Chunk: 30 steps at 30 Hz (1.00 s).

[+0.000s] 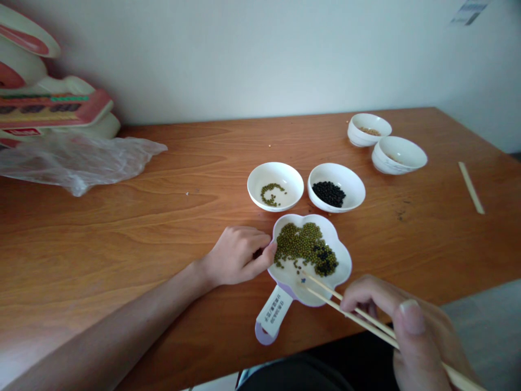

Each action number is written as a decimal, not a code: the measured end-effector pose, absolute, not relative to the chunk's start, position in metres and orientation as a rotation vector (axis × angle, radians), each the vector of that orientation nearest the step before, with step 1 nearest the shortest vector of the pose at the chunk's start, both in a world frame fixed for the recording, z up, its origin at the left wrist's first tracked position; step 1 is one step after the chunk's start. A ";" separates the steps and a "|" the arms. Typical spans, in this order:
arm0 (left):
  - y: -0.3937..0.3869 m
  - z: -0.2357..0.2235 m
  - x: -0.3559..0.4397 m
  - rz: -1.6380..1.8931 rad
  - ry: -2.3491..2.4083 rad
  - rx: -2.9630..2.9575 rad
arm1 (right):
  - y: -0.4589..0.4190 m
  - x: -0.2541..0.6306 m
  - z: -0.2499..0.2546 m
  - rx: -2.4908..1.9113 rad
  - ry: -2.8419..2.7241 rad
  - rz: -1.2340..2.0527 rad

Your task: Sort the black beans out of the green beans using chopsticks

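Observation:
My left hand (240, 255) grips the left rim of a white, flower-shaped dish (344, 266) with a pale purple underside and a short, labelled handle (273, 312). Inside the dish lie many mung beans (296, 241), with a cluster of black beans (325, 260) at their right side. A pair of chopsticks (358, 320) is held in my right hand (411, 326), tips slightly apart over the dish's lower part. Just behind the dish stand two white bowls: the left bowl (256, 184) has a few mung beans, the right bowl (356, 190) a heap of black beans.
Two more white bowls, a rear one (356, 133) and a nearer one (417, 160), stand at the back right with small pale contents. Farther right lies a light stick (471, 187). A bunny-shaped toy (57, 108) and clear plastic bag (89, 163) occupy the left back by the wall.

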<state>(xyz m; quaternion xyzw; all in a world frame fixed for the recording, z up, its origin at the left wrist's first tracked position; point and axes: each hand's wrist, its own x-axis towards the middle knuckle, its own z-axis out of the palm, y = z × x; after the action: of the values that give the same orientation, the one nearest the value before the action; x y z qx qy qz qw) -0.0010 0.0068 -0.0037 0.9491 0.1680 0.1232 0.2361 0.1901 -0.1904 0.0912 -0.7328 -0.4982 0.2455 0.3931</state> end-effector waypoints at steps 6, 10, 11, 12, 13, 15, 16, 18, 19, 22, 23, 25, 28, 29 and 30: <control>0.007 -0.004 -0.002 0.346 0.459 2.600 | -0.193 0.187 0.076 -1.799 -1.180 0.665; 0.008 -0.004 -0.001 0.343 0.457 2.598 | -0.192 0.185 0.072 -1.740 -1.148 0.639; 0.007 -0.004 0.000 0.342 0.460 2.600 | -0.192 0.185 0.072 -1.738 -1.142 0.625; 0.007 -0.004 0.000 0.343 0.461 2.601 | -0.192 0.184 0.072 -1.740 -1.138 0.610; 0.007 -0.004 0.000 0.345 0.464 2.603 | -0.191 0.184 0.073 -1.747 -1.133 0.595; 0.007 -0.003 0.000 0.349 0.463 2.604 | -0.191 0.183 0.073 -1.765 -1.113 0.570; 0.007 -0.003 0.000 0.352 0.462 2.604 | -0.191 0.183 0.073 -1.776 -1.093 0.556; 0.007 -0.003 -0.001 0.360 0.457 2.602 | -0.191 0.182 0.073 -1.794 -1.051 0.522; 0.007 -0.003 -0.001 0.361 0.455 2.599 | -0.191 0.183 0.073 -1.798 -1.042 0.510; 0.007 -0.002 -0.001 0.364 0.454 2.595 | -0.191 0.183 0.072 -1.800 -1.060 0.494; 0.007 -0.002 -0.001 0.364 0.453 2.596 | -0.191 0.184 0.072 -1.804 -1.065 0.491; 0.008 -0.003 0.000 0.358 0.455 2.600 | -0.193 0.185 0.071 -1.821 -1.065 0.480; 0.007 -0.003 0.000 0.353 0.456 2.608 | -0.199 0.194 0.069 -1.836 -1.089 0.438; 0.007 -0.003 -0.001 0.354 0.455 2.610 | -0.201 0.199 0.067 -1.819 -1.126 0.415; 0.007 -0.003 -0.001 0.353 0.456 2.612 | -0.202 0.205 0.064 -1.790 -1.164 0.378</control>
<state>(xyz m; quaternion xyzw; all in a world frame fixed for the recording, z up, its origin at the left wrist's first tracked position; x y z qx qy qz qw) -0.0011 0.0070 -0.0034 0.9500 0.1658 0.1285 0.2312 0.2050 -0.2021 0.0643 -0.7297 -0.4744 0.1540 0.4677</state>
